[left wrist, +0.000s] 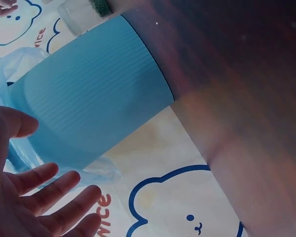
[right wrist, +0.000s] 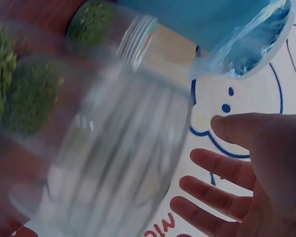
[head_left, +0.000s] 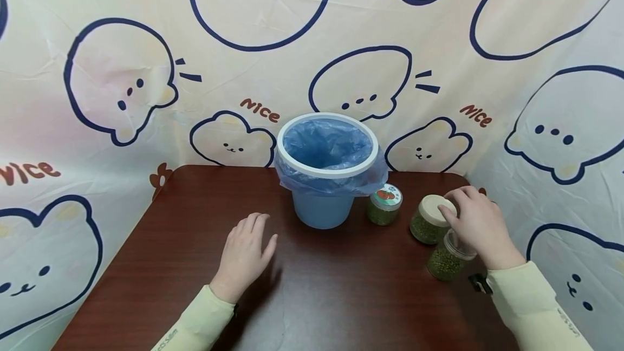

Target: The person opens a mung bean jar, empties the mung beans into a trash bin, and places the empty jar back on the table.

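Observation:
My right hand (head_left: 475,221) hovers over the jars with fingers spread and slightly bent, the thumb at the edge of a cream lid in the head view. That lid tops a clear jar (head_left: 427,229) of green bits. In front of it, partly covered by the hand, stands another clear jar (head_left: 446,261) of small green grains. Farther back a third jar (head_left: 382,213) carries a lid with a red fruit picture. My left hand (head_left: 244,256) holds nothing, fingers apart, above the table left of a blue bin (head_left: 322,210).
A thin blue bag (head_left: 363,183) lines the bin and folds over its white rim (head_left: 287,164). The dark brown table (head_left: 195,205) ends at a cloth (head_left: 234,80) with cartoon bears, which hangs behind and at both sides.

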The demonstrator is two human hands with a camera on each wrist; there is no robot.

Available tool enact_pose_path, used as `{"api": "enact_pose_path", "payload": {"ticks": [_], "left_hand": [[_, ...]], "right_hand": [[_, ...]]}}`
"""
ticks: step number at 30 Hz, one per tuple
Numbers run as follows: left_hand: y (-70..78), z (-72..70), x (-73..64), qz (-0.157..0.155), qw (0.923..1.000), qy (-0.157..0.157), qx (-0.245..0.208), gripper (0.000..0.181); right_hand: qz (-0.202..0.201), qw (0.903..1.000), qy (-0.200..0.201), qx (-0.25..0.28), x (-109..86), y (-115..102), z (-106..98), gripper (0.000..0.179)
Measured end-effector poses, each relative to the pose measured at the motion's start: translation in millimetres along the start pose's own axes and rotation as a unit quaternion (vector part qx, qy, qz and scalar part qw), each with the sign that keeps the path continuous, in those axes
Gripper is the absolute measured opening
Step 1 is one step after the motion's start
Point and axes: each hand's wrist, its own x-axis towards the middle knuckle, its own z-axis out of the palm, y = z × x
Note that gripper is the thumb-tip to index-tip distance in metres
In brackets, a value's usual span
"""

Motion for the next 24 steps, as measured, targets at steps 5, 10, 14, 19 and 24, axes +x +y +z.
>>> {"api": "enact_pose_path", "payload": {"ticks": [5, 10, 14, 19, 24], "left_hand": [[0.7, 2.7, -2.5, -0.005, 0.9999, -0.011, -0.001, 0.043], [2.2, 6.1, -5.0, -0.004, 0.9998, -0.018, -0.002, 0.042], [2.8, 8.1, -7.1, 0.005, 0.9999, -0.015, 0.001, 0.041], [2.9, 9.6, -8.3, 0.012, 0.9998, -0.016, 0.003, 0.04], [2.9, 10.0, -9.0, 0.012, 0.9997, -0.019, 0.004, 0.04]], "right_hand": [[0.012, 0.9981, -0.06, 0.007, 11.6, 15, 1, 0.036], [0.018, 0.9906, -0.133, 0.025, 24.1, 26, 1, 0.052], [0.012, 0.9802, -0.193, 0.043, 31.3, 29, 2, 0.064], [-0.009, 0.9706, -0.232, 0.064, 36.5, 38, 11, 0.074], [-0.014, 0.9624, -0.259, 0.082, 38.7, 45, 16, 0.083]]}}
